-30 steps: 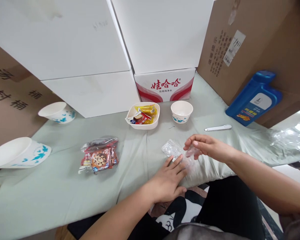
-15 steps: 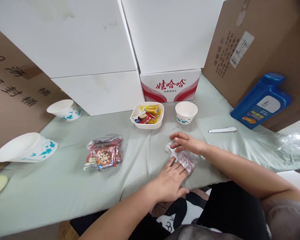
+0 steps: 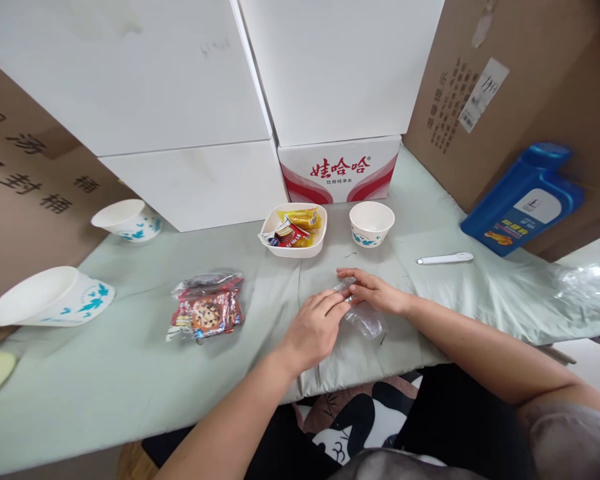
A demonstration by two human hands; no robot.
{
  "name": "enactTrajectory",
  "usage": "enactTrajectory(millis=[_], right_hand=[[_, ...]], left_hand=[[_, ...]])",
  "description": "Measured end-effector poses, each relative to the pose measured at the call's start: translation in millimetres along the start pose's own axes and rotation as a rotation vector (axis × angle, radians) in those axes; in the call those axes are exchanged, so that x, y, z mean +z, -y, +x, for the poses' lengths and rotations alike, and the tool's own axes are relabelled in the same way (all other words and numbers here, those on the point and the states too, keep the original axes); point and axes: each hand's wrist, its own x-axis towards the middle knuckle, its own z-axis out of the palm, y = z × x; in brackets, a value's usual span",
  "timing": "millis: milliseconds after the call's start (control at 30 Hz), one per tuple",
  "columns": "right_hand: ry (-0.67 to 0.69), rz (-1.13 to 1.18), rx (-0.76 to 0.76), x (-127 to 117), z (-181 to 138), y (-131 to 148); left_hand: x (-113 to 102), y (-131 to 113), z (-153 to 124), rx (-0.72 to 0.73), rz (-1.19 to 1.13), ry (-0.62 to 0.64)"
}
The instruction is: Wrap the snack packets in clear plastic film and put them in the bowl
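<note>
A crumpled clear plastic bag (image 3: 365,323) lies on the green cloth near the table's front edge. My left hand (image 3: 316,328) reaches over its upper left end, fingers together and bent down onto the plastic. From the other side, my right hand (image 3: 375,292) closes on the same end, index finger stretched out above the bag. The fingertips of both hands meet there and partly hide the plastic. Left of my hands is a clear pack of red-wrapped cookies (image 3: 207,308). Beyond them stands a white tray (image 3: 295,252) with yellow and red snack packets (image 3: 295,230).
A paper bowl (image 3: 371,225) stands behind my right hand. Two more bowls, one farther back (image 3: 130,220) and one nearer (image 3: 55,297), are at left. A white cutter knife (image 3: 445,259) and a blue bottle (image 3: 523,200) lie at right. Boxes (image 3: 340,170) line the back.
My left hand has slid up and left from the bag's lower end to its upper end, beside my right fingers. The bag's lower part now spreads loosely. My right hand has barely moved.
</note>
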Motion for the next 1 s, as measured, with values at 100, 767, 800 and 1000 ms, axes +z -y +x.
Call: enactTrajectory(millis=[100, 767, 800, 1000], right_hand=[[-0.02, -0.102, -0.12, -4, -18, 16], [-0.062, -1.071, -0.451, 29, -134, -6], [-0.067, -1.066, -0.458, 29, -132, -4], [-0.052, -1.001, -0.466, 19, -105, 23]], left_hand=[[11, 10, 1, -0.042, 0.024, 0.116], [16, -8, 0, 0.095, 0.032, 0.267], [16, -8, 0, 0.091, 0.027, 0.272], [16, -1, -2, 0.071, -0.019, 0.289]])
